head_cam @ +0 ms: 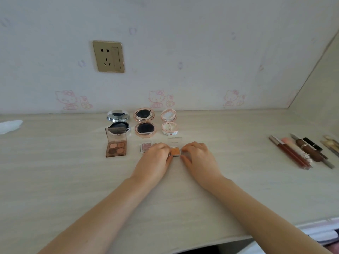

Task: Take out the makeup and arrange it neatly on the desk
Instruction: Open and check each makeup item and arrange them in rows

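1. Here, on the pale wood-grain table [73, 180], a crumpled white tissue [10, 126] lies far out to the left of the left hand [156, 160], near the wall.
2. A brown translucent four-pan eyeshadow palette [116, 146] stands open well left of that hand, with an open round silver compact [118, 123] just behind it.
3. An open round rose-gold compact [145, 124] sits beyond the left hand; a small clear square case of pink glitter shadow [145, 147] lies touching or just beside its knuckles.
4. The left hand rests on the table, fingers curled, pinching the left edge of a small clear square case of orange blush [175, 151].
5. That orange case lies flat on the table between the two hands, its clear lid raised behind it.
6. An open round pink-and-white floral compact [169, 123] stands beyond the gap between the hands.
7. The right hand [199, 158] mirrors the left, fingers curled and gripping the case's right edge.
8. Far right of the right hand, a row of lip glosses, lipsticks and pencils [302, 153] lies side by side.
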A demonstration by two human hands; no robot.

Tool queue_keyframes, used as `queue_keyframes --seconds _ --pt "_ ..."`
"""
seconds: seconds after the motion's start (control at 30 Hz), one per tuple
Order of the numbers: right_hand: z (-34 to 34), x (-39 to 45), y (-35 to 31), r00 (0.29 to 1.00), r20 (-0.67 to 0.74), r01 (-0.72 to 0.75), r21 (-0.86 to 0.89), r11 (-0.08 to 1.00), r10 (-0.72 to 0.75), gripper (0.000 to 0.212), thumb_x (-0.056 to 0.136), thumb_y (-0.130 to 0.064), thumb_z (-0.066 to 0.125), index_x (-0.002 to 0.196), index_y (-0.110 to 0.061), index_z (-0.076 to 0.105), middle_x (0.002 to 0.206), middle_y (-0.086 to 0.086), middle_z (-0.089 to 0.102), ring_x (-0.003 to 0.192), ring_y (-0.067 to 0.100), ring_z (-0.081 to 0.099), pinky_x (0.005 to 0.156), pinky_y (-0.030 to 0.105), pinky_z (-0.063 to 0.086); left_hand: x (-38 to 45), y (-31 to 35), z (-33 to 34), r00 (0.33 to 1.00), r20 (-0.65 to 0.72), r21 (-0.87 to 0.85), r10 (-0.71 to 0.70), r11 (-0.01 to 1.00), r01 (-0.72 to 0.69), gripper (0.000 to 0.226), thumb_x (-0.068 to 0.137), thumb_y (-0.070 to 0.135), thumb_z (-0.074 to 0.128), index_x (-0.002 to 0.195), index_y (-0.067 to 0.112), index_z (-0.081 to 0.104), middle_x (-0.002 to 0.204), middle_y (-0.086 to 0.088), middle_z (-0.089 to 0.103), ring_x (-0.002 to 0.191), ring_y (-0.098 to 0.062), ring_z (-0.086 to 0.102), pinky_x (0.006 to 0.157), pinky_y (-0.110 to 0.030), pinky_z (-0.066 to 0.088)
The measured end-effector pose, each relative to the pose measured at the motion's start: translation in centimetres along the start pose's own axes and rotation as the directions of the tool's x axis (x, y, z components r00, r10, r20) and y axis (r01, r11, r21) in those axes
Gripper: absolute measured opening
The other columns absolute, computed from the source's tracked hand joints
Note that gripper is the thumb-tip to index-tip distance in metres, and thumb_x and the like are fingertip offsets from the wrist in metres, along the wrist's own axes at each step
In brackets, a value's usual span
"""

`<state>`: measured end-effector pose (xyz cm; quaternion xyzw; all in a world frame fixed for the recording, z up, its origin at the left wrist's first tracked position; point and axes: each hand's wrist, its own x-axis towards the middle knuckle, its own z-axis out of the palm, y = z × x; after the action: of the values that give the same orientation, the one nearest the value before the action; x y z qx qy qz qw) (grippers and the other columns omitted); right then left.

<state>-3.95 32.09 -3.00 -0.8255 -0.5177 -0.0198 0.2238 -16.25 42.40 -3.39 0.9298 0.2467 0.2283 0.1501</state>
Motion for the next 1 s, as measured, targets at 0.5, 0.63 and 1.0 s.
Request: queue_keyframes --seconds 0.5,0.63,1.0 --pt "0.7 1.5 0.2 1.0 -0.032 0.001 -0.029 1.0 -0.002 0.023 0.096 -0.027 0.049 0.107 -0.014 0.065 0.114 -0.001 0.061 0.11 0.022 0.048 0.089 0.03 0.04 1.1 -0.9 1.4 1.0 -0.02 0.095 -0.003 0.995 0.005 0.029 0.093 0.004 0.049 0.12 0.007 0.061 0.124 -0.004 0.058 0.114 -0.021 0.052 0.097 -0.03 0.039" --pt "0.9 1.8 0.3 0.999 -0.037 0.004 -0.034 0.999 -0.005 0.024 0.097 -0.027 0.048 0.109 -0.015 0.064 0.114 -0.001 0.061 0.11 0.021 0.048 0.087 0.03 0.039 1.2 -0.9 1.8 0.998 -0.057 0.105 -0.011 0.994 0.017 0.027 0.092 0.003 0.05 0.116 0.005 0.063 0.12 -0.007 0.061 0.109 -0.023 0.054 0.095 -0.032 0.04" --pt "1.1 2.0 0.3 0.998 -0.056 -0.001 -0.052 0.999 -0.002 0.025 0.097 -0.028 0.046 0.107 -0.014 0.064 0.114 0.0 0.061 0.109 0.022 0.048 0.088 0.031 0.04 1.7 -0.9 2.0 0.999 -0.053 0.137 -0.007 0.99 0.014 0.028 0.092 0.004 0.051 0.118 0.005 0.063 0.119 -0.006 0.061 0.114 -0.021 0.049 0.095 -0.033 0.042"
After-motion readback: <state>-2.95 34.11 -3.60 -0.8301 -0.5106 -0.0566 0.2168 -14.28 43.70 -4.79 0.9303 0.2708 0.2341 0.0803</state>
